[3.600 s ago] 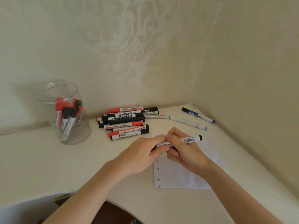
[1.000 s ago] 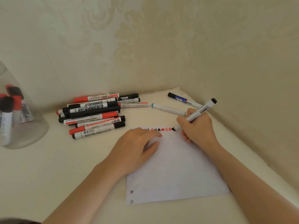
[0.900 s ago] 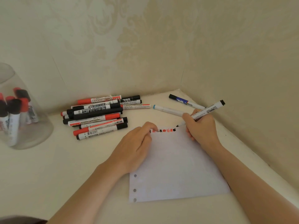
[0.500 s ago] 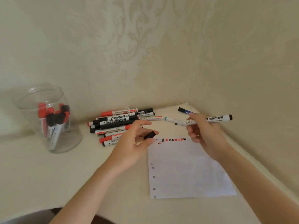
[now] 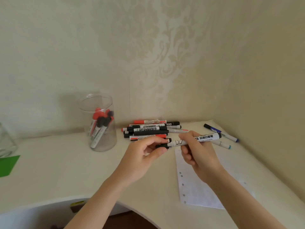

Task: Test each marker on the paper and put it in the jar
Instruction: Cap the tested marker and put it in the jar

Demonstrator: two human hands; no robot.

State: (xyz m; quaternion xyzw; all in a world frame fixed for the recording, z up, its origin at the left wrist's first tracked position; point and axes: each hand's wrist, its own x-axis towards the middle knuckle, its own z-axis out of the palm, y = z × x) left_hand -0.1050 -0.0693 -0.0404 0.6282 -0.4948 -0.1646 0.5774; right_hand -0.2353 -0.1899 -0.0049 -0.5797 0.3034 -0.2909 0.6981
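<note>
While there's only 1 view to go on, the head camera shows it pretty clearly: the right hand (image 5: 198, 154) has its fingers curled around the barrel of a white marker (image 5: 194, 140), which lies roughly level, its long axis running left to right with the black end cap out past the knuckles on the far side. Right at the marker's near tip, the left hand (image 5: 145, 156) is pinching the black cap (image 5: 162, 145) between thumb and fingertips, touching the tip end, so I'd guess it's being pushed back on. The jar (image 5: 99, 123) stands upright well off to the left of both grips, beyond the left hand, with a handful of red and black markers already inside. So the left hand is the nearer one to it, but the marker sits in the right. The paper (image 5: 194, 184) lies directly under the right wrist. Just behind the 2 hands is the pile of markers (image 5: 148, 129), looks untested yet, plus 2 loose pens (image 5: 221, 133) further right.
</note>
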